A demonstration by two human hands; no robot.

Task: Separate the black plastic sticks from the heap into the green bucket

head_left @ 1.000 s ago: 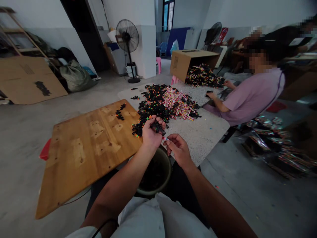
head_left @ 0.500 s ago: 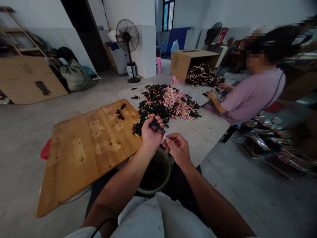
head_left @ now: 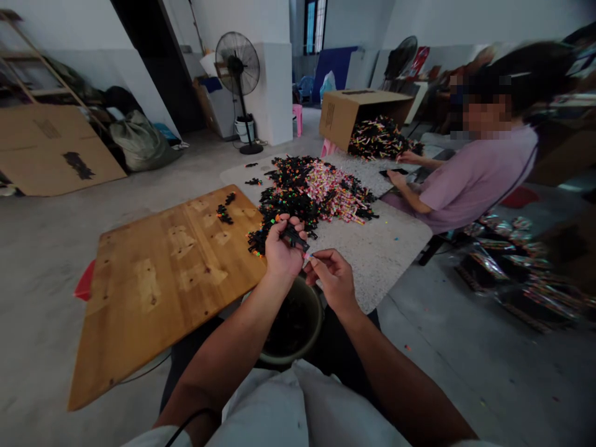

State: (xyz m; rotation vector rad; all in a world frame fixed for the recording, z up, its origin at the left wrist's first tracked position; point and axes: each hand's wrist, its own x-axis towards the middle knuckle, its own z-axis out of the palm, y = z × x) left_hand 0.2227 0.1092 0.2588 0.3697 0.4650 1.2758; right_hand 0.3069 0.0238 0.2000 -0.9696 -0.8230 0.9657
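My left hand (head_left: 285, 251) is closed around a black toy gun (head_left: 294, 236) with bits of orange and green near its upper end. The toy's lower end points down toward my right hand (head_left: 334, 279). Thumb and forefinger of that hand pinch a small pink and whitish piece (head_left: 308, 256) right at the toy's end; whether it is joined to it I cannot tell. Just beyond my hands lies a heap of similar black toy guns (head_left: 291, 202), with pink-and-white wrapped sticks (head_left: 338, 192) piled over its right side. A bucket (head_left: 320, 320) with dark contents stands below my hands.
A wooden board table (head_left: 139, 323) at left carries several black toys (head_left: 225, 214). The speckled table (head_left: 363, 267) extends right. A co-worker in a pink shirt (head_left: 479, 174) sits there, near a tipped cardboard box (head_left: 338, 118) spilling more toys. Plastic-wrapped packs (head_left: 484, 270) lie on the floor.
My hands stay nearly in place, the right shifting very slightly left and up with the small piece at the toy's end. The co-worker's far hand has moved left toward the spilled toys.
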